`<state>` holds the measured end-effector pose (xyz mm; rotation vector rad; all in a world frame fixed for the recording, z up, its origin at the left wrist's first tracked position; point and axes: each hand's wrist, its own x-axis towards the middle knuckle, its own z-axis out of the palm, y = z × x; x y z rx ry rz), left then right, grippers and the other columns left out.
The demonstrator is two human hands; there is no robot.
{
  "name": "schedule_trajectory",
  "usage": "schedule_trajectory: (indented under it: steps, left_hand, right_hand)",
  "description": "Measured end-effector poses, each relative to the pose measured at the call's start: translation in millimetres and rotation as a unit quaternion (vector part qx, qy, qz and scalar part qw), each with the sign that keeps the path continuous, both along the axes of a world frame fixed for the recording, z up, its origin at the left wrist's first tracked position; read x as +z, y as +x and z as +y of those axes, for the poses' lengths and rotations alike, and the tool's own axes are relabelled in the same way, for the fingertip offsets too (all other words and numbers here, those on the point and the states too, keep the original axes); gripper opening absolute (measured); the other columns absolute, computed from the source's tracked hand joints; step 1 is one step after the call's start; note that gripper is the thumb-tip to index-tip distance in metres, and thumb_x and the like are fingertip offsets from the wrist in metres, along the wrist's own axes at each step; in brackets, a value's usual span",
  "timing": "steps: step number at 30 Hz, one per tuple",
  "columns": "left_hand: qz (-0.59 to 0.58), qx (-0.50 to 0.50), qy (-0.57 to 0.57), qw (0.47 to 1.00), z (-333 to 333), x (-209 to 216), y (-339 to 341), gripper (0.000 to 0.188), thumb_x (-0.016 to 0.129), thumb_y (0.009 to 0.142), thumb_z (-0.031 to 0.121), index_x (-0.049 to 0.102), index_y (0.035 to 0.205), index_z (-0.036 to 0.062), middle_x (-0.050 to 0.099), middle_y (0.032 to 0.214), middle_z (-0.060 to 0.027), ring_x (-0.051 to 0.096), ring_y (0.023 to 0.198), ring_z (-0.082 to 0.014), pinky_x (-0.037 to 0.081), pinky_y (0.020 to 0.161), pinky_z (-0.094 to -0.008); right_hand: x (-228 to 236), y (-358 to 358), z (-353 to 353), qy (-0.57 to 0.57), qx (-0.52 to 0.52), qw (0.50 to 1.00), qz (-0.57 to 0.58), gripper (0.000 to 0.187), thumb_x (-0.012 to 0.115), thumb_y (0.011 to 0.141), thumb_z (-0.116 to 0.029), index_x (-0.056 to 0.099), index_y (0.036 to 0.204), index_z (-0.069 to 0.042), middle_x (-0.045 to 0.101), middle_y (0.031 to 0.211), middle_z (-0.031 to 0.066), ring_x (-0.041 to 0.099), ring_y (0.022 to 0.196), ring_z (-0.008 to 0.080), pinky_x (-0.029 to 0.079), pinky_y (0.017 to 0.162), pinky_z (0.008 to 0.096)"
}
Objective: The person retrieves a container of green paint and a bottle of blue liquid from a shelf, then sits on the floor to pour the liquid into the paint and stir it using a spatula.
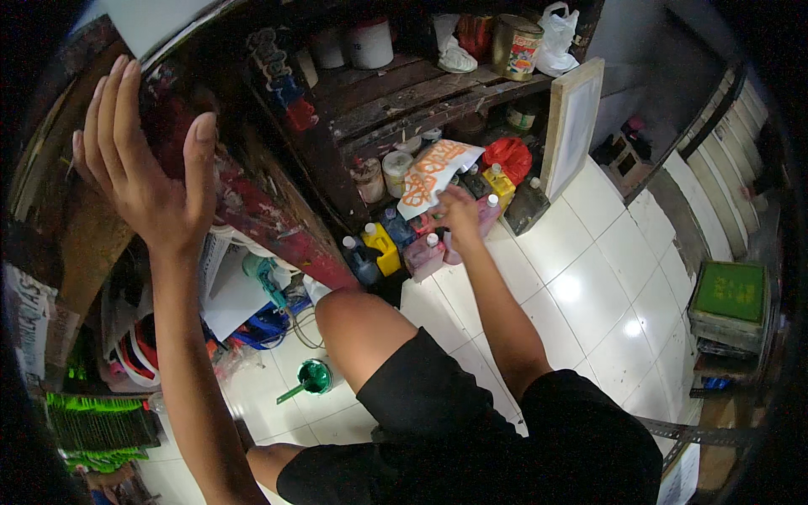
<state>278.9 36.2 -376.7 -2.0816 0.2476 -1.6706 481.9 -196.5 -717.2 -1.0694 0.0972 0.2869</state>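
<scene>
L hand [143, 177] approx 10 o'clock, wide, thumb apart. R hand [459, 212] approx 2, fingers bent at edge of orange/white sheet [433, 172], can't tell if gripping; sheet's approx 1, nr plastic jugs [383, 249]. Green paint tub [315, 375] on floor [581, 290], approx 7.

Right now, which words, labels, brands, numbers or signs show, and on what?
No wording copied; print shows on:
White sheet by the right hand: orange design; can't tell whether it's lettering.
Gold tin, upper shelf: colourful label, small.
White banner, left edge: dark lettering.
Green panel, right: dark marks, too blurred to read.
</scene>
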Motion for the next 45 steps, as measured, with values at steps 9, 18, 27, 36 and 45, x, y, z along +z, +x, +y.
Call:
schedule_trajectory:
  steps: [9, 18, 27, 36, 45]
  left_hand:
    - [-0.022, -0.025, -0.009, 0.999, 2, -4, 1, 0.059, 0.069, 0.092, 0.035, 0.052, 0.142, 0.0084, 0.055, 0.144, -0.0081, 0.045, 0.138, -0.0253, 0.022, 0.117, -0.0427]
    - [-0.031, -0.013, -0.004, 0.999, -7, -2, 3, 0.058, 0.071, 0.091, 0.034, 0.053, 0.139, 0.0068, 0.057, 0.141, -0.0089, 0.048, 0.136, -0.0270, 0.025, 0.115, -0.0419]
    - [-0.065, 0.042, 0.060, 0.995, 14, -6, 2, 0.068, 0.063, 0.092, 0.041, 0.048, 0.140, -0.0037, 0.052, 0.139, -0.0236, 0.044, 0.135, -0.0398, 0.023, 0.116, -0.0535]
    - [-0.016, -0.035, -0.045, 0.998, -3, -4, -9, 0.069, 0.067, 0.090, 0.039, 0.048, 0.141, -0.0037, 0.050, 0.140, -0.0236, 0.039, 0.138, -0.0383, 0.019, 0.118, -0.0532]
    - [0.215, -0.194, -0.213, 0.933, -36, -110, -78, 0.063, 0.076, 0.079, 0.021, 0.055, 0.135, 0.0028, 0.059, 0.132, -0.0179, 0.054, 0.125, -0.0368, 0.040, 0.110, -0.0474]
  right_hand:
    - [-7, -4, -48, -0.209, -0.010, 0.974, -0.090, 0.033, 0.062, 0.086, -0.009, 0.062, 0.116, 0.004, 0.068, 0.087, 0.0107, 0.066, 0.068, 0.0168, 0.054, 0.051, 0.0288]
    - [-30, -2, 64, -0.689, 0.242, 0.586, -0.352, 0.031, 0.067, 0.085, -0.025, 0.071, 0.106, -0.002, 0.074, 0.104, 0.0165, 0.072, 0.093, 0.0339, 0.058, 0.085, 0.0415]
    - [10, 6, 78, -0.653, 0.231, 0.619, -0.370, 0.043, 0.074, 0.079, -0.038, 0.072, 0.093, 0.003, 0.071, 0.097, 0.0236, 0.069, 0.095, 0.0380, 0.055, 0.086, 0.0452]
    - [164, -28, 33, -0.423, 0.091, 0.824, -0.365, 0.038, 0.076, 0.079, -0.032, 0.071, 0.078, 0.006, 0.065, 0.064, 0.0083, 0.059, 0.062, 0.0137, 0.047, 0.061, 0.0316]
    - [208, -112, 12, -0.327, 0.022, 0.891, -0.316, 0.037, 0.080, 0.084, -0.033, 0.072, 0.080, 0.003, 0.061, 0.070, -0.0020, 0.048, 0.065, 0.0066, 0.039, 0.061, 0.0239]
